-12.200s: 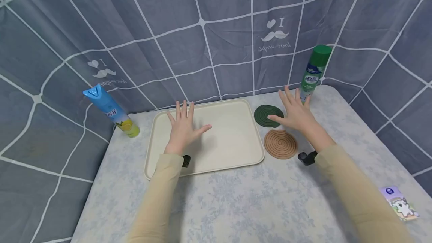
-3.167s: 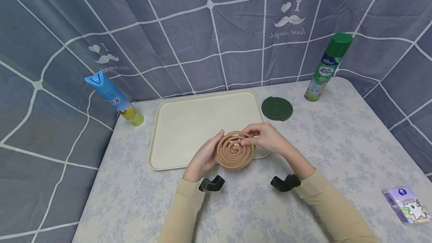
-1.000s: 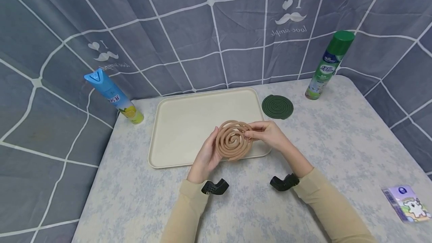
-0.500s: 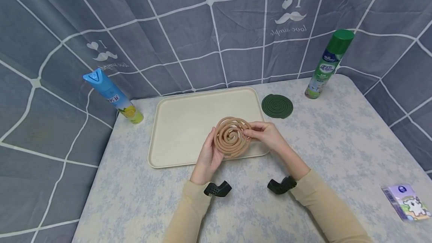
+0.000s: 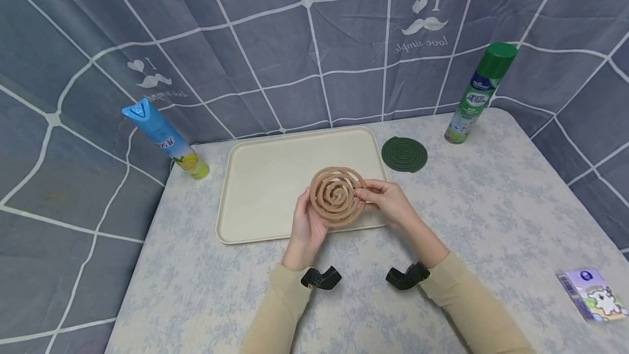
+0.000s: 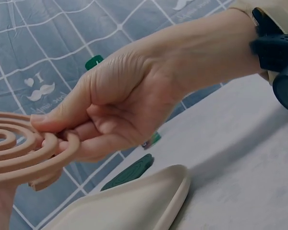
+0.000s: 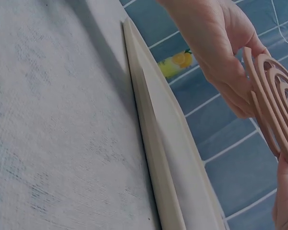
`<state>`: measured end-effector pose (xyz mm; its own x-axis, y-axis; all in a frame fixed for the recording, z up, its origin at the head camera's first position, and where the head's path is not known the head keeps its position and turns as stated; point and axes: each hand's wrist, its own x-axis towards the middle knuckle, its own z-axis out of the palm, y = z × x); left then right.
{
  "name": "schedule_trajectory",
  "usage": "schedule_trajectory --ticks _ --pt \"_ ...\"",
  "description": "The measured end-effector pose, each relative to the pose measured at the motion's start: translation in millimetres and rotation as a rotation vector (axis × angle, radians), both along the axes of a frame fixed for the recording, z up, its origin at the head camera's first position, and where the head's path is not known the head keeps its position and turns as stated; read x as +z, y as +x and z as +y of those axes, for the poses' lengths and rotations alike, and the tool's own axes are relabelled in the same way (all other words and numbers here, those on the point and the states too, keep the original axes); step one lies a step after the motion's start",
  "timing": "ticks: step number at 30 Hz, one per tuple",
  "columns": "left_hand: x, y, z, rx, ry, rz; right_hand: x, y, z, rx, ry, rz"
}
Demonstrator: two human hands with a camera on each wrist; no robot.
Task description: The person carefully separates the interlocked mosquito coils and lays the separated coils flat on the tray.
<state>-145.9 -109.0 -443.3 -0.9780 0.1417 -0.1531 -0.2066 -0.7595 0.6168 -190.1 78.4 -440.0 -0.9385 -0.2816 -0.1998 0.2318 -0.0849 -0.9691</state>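
A brown mosquito coil (image 5: 338, 214) is held above the front right part of the cream tray (image 5: 265, 179), tilted, with gaps between its windings. My left hand (image 5: 307, 228) holds its left and lower edge. At its right edge my right hand (image 5: 390, 201) pinches the windings between thumb and fingers. In the left wrist view, the right hand (image 6: 120, 96) has its thumb on top of the coil (image 6: 24, 163) and fingers among the rings. The right wrist view shows the left hand (image 7: 221, 57) gripping the other side. A green mosquito coil (image 5: 404, 154) lies right of the tray.
A blue spray can (image 5: 167, 141) stands at the back left and a green spray can (image 5: 479, 94) at the back right. Near the right edge lies a purple pack (image 5: 592, 295). A grey checked curtain (image 5: 265, 42) hangs behind the patterned table (image 5: 206, 299).
Earlier the brown coil lay beside the tray and both hands were spread. Now both hands hold it above the tray; lately it has shifted slightly farther forward, and its tilt has changed.
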Motion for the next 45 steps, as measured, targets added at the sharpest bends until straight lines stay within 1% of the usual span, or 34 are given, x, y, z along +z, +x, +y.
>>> schedule_trajectory --ticks 4,9,12,15,19,22,26,30,33,36,41,45 --pt "1.7 1.4 4.3 0.052 0.022 0.014 -2.7 1.9 -1.3 -0.031 -0.097 -0.055" --pt "2.7 0.4 10.6 0.152 0.062 0.001 -5.0 4.5 -3.1 -0.083 -0.245 -0.122" --pt "2.0 -0.8 13.8 0.199 0.095 -0.001 -7.0 5.8 -5.7 -0.098 -0.306 -0.158" --pt "0.8 -1.6 14.8 0.234 0.107 -0.001 -8.9 6.9 -8.3 -0.103 -0.327 -0.181" --pt "-0.2 -2.3 11.3 0.266 0.062 -0.016 -8.9 7.7 -8.9 -0.091 -0.314 -0.182" --pt "-0.2 -3.5 6.0 0.283 0.015 -0.049 -7.6 7.0 -7.4 -0.084 -0.299 -0.181" --pt "-0.1 -6.1 -2.5 0.279 -0.036 -0.071 -6.3 4.6 -2.9 -0.077 -0.288 -0.181" --pt "-1.0 -7.8 -12.7 0.261 -0.077 -0.094 -5.8 1.7 2.4 -0.066 -0.279 -0.177" --pt "-2.1 -9.4 -21.7 0.244 -0.1 -0.119 -5.9 -1.9 7.0 -0.055 -0.285 -0.171" --pt "-1.9 -10.1 -31.6 0.211 -0.151 -0.136 -6.6 -6.0 11.9 -0.051 -0.278 -0.162" --pt "-0.3 -10.6 -45.5 0.174 -0.307 -0.129 -6.3 -12.1 17.6 -0.044 -0.225 -0.155" --pt "-2.9 -12.2 -54.1 0.156 -0.452 -0.118 -5.8 -15.7 19.5 -0.013 -0.173 -0.148"
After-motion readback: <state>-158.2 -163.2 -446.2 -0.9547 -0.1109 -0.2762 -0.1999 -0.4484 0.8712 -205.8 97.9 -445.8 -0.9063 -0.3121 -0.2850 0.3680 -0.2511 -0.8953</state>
